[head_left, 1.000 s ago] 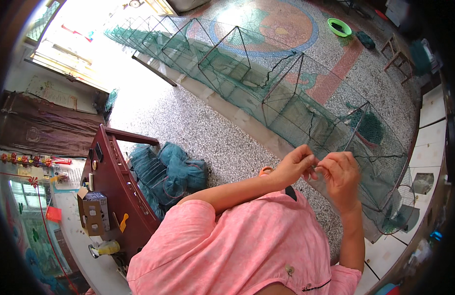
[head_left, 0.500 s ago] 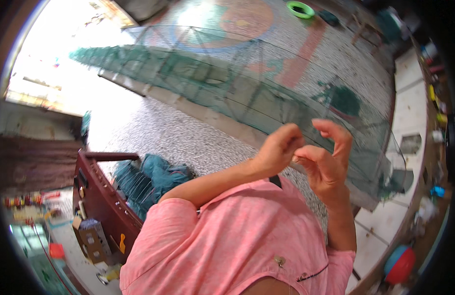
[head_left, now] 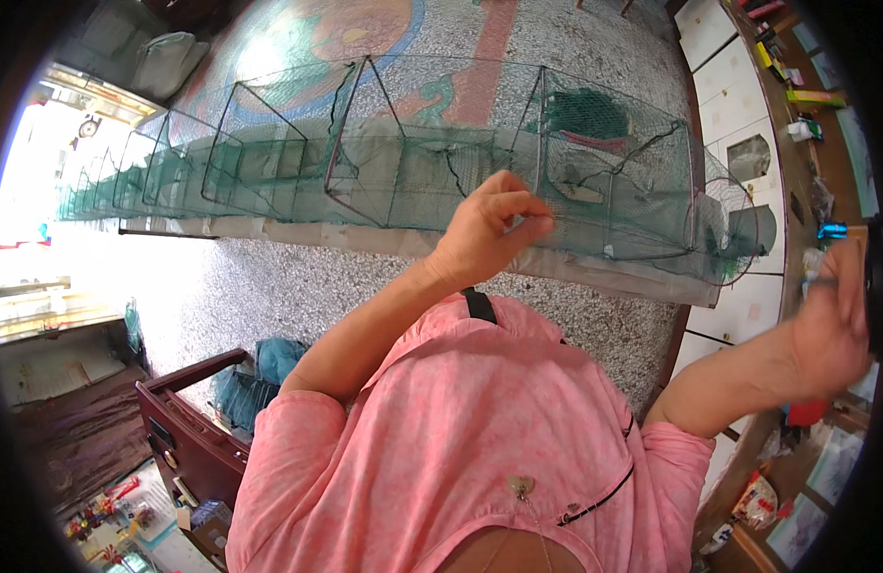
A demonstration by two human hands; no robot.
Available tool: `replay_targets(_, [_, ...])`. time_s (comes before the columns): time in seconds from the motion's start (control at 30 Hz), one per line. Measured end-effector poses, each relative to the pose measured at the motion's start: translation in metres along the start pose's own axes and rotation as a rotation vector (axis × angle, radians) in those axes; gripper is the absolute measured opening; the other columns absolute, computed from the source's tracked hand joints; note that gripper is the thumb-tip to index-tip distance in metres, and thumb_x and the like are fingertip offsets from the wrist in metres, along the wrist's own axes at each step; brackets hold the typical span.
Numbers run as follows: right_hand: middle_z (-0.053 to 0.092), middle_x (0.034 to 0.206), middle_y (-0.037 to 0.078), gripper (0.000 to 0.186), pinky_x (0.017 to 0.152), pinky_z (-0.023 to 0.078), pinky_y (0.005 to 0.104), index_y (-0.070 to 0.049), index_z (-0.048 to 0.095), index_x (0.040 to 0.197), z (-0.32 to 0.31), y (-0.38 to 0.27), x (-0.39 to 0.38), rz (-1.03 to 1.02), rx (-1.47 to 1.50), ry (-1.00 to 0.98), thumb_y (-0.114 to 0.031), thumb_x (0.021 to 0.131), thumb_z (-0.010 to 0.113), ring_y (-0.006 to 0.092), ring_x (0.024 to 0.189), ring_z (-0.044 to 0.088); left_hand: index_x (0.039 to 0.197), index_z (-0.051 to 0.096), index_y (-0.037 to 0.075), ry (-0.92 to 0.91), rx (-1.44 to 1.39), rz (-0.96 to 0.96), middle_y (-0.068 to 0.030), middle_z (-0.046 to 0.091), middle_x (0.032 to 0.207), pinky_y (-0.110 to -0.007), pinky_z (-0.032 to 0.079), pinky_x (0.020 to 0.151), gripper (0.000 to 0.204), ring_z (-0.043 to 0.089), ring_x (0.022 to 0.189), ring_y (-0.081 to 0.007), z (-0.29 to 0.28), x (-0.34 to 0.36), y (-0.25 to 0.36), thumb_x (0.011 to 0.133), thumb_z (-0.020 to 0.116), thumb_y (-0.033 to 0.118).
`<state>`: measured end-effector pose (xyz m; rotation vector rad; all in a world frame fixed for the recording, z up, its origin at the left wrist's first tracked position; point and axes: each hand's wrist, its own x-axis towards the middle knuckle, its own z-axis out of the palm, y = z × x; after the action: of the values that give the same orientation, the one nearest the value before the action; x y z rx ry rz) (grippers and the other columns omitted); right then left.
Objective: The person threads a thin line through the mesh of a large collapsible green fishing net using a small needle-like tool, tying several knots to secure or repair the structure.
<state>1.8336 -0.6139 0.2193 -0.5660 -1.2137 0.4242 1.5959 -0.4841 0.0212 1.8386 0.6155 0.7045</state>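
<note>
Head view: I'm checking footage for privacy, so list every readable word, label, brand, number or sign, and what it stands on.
Readable text: none.
Green netting and pink shirt: no lettering seen.
Carton at lower left: any print too small to read.
Red-and-white item at lower right: too small and blurred.

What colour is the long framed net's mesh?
The mesh is green, best seen in the head view.
</note>
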Motion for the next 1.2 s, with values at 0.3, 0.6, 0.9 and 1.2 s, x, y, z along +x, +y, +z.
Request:
replay_targets(0.3, [0.054,0.081,0.006,0.013,0.054,0.041,0.0261,-0.002,0.066,0.089,0.044,0.092,-0.097,0.528,-0.880,-0.398,0.001,0.077,0.064,0.0133,0.065,0.052,0.097,0.056,0.003,-0.030,-0.454,-0.213,-0.0046,0.062,0.097,-0.023,0.047,0.067,0.015,0.059,0.080,-0.0105,-0.049,0.019,0.010,0.094,0.050,0.017])
replay_targets(0.6, [0.056,0.076,0.006,0.012,0.053,0.045,0.0270,-0.002,0.061,0.086,0.054,0.138,-0.170,0.606,-0.903,-0.036,0.005,0.076,0.063,0.0156,0.061,0.057,0.088,0.056,0.005,-0.253,-0.258,-0.265,0.0005,0.058,0.080,-0.020,0.042,0.058,0.008,0.053,0.066,-0.0057,-0.044,0.039,-0.003,0.091,0.051,0.010])
replay_targets(0.9, [0.056,0.075,0.008,0.014,0.056,0.045,0.0303,-0.005,0.061,0.088,0.067,0.172,-0.173,0.418,-0.901,-0.017,0.001,0.076,0.066,0.0199,0.064,0.056,0.083,0.061,0.000,-0.083,0.152,-0.092,-0.0136,0.061,0.073,-0.034,0.047,0.060,0.009,0.059,0.063,-0.0234,-0.032,0.032,-0.018,0.077,0.063,0.007])
replay_targets(1.2, [0.052,0.078,0.005,0.009,0.059,0.041,0.0279,-0.004,0.063,0.088,0.076,0.167,-0.126,0.414,-1.044,-0.263,-0.010,0.081,0.064,0.0185,0.067,0.051,0.085,0.049,0.001,0.182,-0.161,0.131,-0.0091,0.055,0.077,-0.030,0.045,0.062,0.011,0.054,0.068,-0.0171,-0.012,0.021,-0.017,0.084,0.057,0.008])
